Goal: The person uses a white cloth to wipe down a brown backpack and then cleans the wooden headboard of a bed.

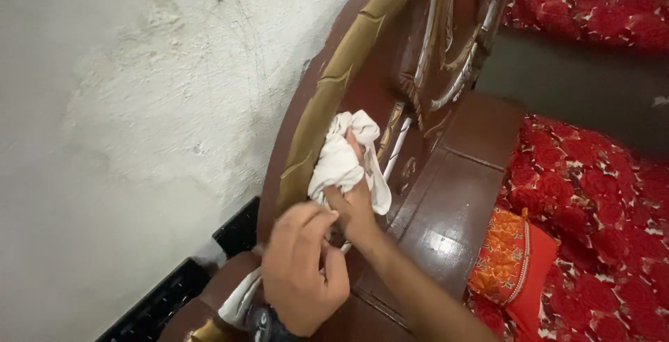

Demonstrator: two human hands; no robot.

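white cloth (345, 164) is pressed against the carved headboard (446, 195) near its gold-trimmed left edge, bunched around the right hand (352, 206), whose fingers it mostly hides. left hand (300, 272) closes its grip on the cloth's lower end, which the hand partly hides.

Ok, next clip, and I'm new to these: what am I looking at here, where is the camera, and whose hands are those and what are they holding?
There is one picture only, taken by a camera worn on a person's head and looking down, so both hands belong to the wearer. No machine is involved.

The right hand reaches forward and presses a bunched white cloth against the carved wooden headboard of a bed, on its dark brown and gold trim. The left hand is closer to the camera, fingers curled, with a dark watch at the wrist; it seems to pinch a trailing end of the cloth, though that is hard to tell.

To the left is a rough whitewashed wall. To the right lies a red flowered bedspread with an orange patterned pillow against the headboard's flat ledge.
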